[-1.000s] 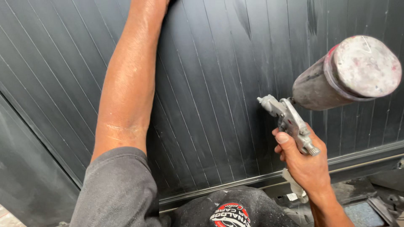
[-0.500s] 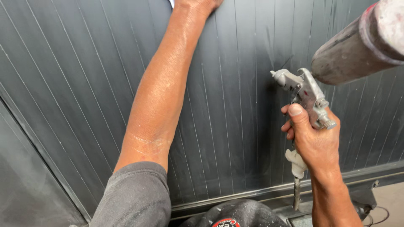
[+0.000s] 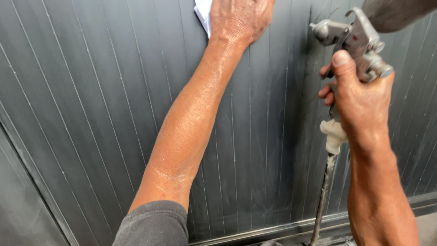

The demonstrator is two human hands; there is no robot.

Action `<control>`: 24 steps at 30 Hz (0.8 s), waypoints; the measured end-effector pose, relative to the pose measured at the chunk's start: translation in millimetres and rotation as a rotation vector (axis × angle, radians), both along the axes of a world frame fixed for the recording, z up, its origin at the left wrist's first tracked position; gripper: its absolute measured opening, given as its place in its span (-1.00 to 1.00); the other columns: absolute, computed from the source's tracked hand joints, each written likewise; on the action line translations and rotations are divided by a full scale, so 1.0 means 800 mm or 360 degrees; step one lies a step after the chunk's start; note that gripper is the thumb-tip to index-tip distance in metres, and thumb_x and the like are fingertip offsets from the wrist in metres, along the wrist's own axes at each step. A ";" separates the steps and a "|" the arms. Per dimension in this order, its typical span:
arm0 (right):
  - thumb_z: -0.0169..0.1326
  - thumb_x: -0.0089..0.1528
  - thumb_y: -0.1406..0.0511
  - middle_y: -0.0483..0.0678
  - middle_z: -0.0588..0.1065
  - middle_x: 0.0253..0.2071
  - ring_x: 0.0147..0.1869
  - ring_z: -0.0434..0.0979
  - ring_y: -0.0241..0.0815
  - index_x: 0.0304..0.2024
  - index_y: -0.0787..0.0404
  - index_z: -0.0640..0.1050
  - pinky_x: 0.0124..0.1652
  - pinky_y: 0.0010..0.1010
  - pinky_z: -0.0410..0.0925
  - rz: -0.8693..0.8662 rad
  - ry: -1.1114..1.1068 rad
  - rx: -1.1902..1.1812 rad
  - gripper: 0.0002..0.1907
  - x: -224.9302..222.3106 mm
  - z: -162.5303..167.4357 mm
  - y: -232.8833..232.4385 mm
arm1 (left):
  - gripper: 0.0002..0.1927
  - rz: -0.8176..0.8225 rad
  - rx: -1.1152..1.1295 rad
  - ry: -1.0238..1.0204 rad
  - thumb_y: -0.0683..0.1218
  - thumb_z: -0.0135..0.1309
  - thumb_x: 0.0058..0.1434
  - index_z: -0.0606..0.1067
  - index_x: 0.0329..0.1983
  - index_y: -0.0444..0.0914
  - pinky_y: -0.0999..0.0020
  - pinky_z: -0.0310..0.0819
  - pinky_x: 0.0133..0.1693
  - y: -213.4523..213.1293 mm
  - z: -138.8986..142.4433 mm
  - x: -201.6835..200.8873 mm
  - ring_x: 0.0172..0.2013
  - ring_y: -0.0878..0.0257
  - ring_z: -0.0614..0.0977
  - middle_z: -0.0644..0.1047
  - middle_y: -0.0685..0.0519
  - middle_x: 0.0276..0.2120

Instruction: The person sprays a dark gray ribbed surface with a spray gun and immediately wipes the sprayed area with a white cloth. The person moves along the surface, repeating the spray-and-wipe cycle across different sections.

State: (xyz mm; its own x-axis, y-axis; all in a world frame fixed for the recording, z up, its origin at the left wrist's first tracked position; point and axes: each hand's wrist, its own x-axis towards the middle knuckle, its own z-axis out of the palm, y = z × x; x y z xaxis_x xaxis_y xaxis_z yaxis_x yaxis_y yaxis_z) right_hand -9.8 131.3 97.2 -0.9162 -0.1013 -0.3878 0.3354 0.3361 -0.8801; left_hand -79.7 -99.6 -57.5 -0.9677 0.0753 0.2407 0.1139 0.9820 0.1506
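I count one spray gun (image 3: 353, 38), one white cloth (image 3: 202, 13), one ribbed dark panel (image 3: 91, 114). Right hand (image 3: 359, 98) clenched round gun grip; nozzle points left, handle axis vertical, upper right. Left hand (image 3: 239, 18) flat, pressing cloth on panel.

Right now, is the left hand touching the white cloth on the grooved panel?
Touching. The head view shows the left hand pressed over the white cloth against the dark grooved panel.

A white cloth (image 3: 201, 12) is pressed flat against the ribbed panel (image 3: 91, 114) at the top, under the left hand (image 3: 239, 18). To its right, the spray gun (image 3: 353, 38) is gripped by the right hand (image 3: 362, 98) in front of the panel. A hose (image 3: 323, 200) hangs below the gun, down to the panel's lower rail (image 3: 273, 230).
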 end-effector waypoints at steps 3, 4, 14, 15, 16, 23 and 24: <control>0.06 0.53 0.13 0.00 0.53 -0.31 -0.47 0.49 -0.29 0.01 0.38 0.52 -0.52 -0.51 0.37 0.0066 0.0111 0.0024 -0.62 -0.029 -0.004 -0.017 | -0.73 0.0025 0.0076 -0.0042 -0.16 0.01 0.24 0.57 -0.58 -0.13 0.32 0.37 -0.69 -0.006 0.004 -0.004 -0.77 0.29 0.48 0.46 0.09 -0.80; 0.05 0.52 0.13 0.00 0.52 -0.31 -0.47 0.49 -0.28 0.01 0.38 0.51 -0.53 -0.50 0.36 0.0085 0.0145 0.0034 -0.62 -0.037 -0.007 -0.022 | -0.77 -0.0007 0.0033 0.0028 -0.17 0.00 0.25 0.59 -0.49 -0.15 0.34 0.39 -0.68 -0.006 0.005 -0.005 -0.74 0.29 0.51 0.48 0.07 -0.77; 0.02 0.58 0.18 0.03 0.50 -0.24 -0.35 0.58 -0.25 0.05 0.36 0.44 -0.47 -0.51 0.46 0.0230 0.0363 -0.0029 -0.69 -0.116 -0.036 -0.051 | -0.78 0.0022 0.0179 0.0164 -0.01 -0.01 0.34 0.61 -0.23 -0.16 0.22 0.60 -0.27 -0.018 0.028 -0.010 -0.38 0.22 0.68 0.62 0.06 -0.43; 0.02 0.58 0.19 0.03 0.49 -0.22 -0.30 0.60 -0.25 0.04 0.36 0.43 -0.45 -0.51 0.47 0.0234 0.0381 -0.0040 -0.70 -0.122 -0.039 -0.056 | -0.77 0.0031 0.0187 0.0202 0.01 -0.01 0.33 0.61 -0.23 -0.17 0.21 0.60 -0.25 -0.020 0.029 -0.011 -0.37 0.21 0.68 0.62 0.06 -0.43; 0.03 0.58 0.19 0.03 0.49 -0.22 -0.31 0.59 -0.25 0.04 0.36 0.44 -0.45 -0.51 0.46 0.0222 0.0366 -0.0021 -0.70 -0.126 -0.040 -0.059 | -0.76 0.0040 0.0194 0.0238 0.02 -0.01 0.32 0.61 -0.24 -0.17 0.21 0.60 -0.24 -0.022 0.028 -0.013 -0.37 0.21 0.68 0.62 0.06 -0.43; 0.03 0.60 0.18 0.02 0.47 -0.20 -0.27 0.58 -0.27 0.03 0.38 0.46 -0.45 -0.50 0.40 0.0172 0.0214 0.0011 -0.67 -0.110 -0.030 -0.049 | -0.71 0.0022 0.0335 0.0070 0.01 0.00 0.35 0.62 -0.38 -0.18 0.22 0.54 -0.50 -0.018 0.010 -0.010 -0.59 0.18 0.62 0.56 0.04 -0.62; 0.02 0.61 0.16 0.03 0.51 -0.21 -0.34 0.56 -0.27 0.05 0.36 0.47 -0.45 -0.51 0.39 0.0193 0.0190 0.0074 -0.67 -0.100 -0.021 -0.040 | -0.72 -0.0003 0.0334 -0.0039 0.00 -0.01 0.35 0.61 -0.39 -0.19 0.21 0.52 -0.51 -0.020 0.008 -0.012 -0.60 0.17 0.61 0.56 0.03 -0.62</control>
State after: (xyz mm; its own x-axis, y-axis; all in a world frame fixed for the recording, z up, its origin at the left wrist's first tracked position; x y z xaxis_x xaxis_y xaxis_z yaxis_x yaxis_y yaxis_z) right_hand -89.7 99.6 80.4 -0.9381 -0.1983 -0.2840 0.1841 0.4090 -0.8938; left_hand -89.2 -115.2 -50.8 -0.9733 0.0280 0.2277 0.1097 0.9285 0.3547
